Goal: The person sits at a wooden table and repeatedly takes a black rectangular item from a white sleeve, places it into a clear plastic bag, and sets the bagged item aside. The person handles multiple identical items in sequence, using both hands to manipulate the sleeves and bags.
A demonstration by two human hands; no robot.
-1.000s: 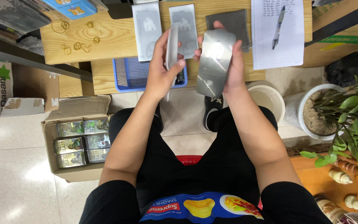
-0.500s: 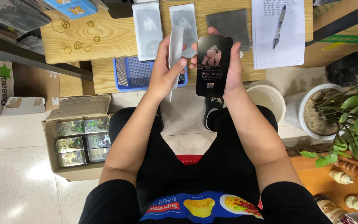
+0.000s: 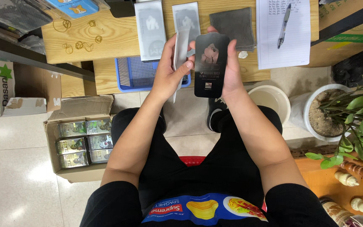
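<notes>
Here, hands (image 3: pixel 198 69) grip glossy black rectangular panel (image 3: pixel 211 65).

both hands raised, both gripping

forearms run up from the lap and converge, elbows out, bare below short black sleeves. left hand (image 3: pixel 169 73) is upright, palm turned inward, fingers curled and closed in a grip, thumb pointing toward the right hand. right hand (image 3: pixel 231 71) sits just beside it at the same height, fingers wrapped from behind, thumb along the near edge. hands close together, not touching.
</notes>
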